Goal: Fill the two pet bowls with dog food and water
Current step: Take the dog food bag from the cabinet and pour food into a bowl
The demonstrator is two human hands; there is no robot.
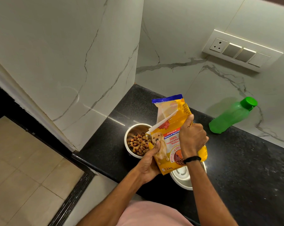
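Beige floor tiles (24,160) lie at far left, below a white marble wall (64,54). To their right, a black stone counter (235,160) runs into the corner.

A steel bowl (130,142) stands on the counter, about half full of brown and tan dog food (138,143). Its right rim is hidden behind a yellow dog food bag (168,121), held above the counter with its torn, opened corner at the bowl's edge.

The left hand (150,162) grasps the bag's lower left side, thumb pressed on the printed front; its fingers are hidden behind the bag. The right hand (192,139), with a black band (192,159) at the wrist, is curled round the bag's right side, thumb pointing up.

Beneath the bag and right forearm sits a second steel bowl (182,178), mostly covered. The part showing is shiny metal; whether it holds water cannot be told.

Farther right, a translucent green bottle (231,117) with its green cap on stands by the wall, apart from the bowls; its contents are hard to make out. A switch panel (240,50) is on the wall above. A pink garment (154,214) is cut off at the bottom edge.
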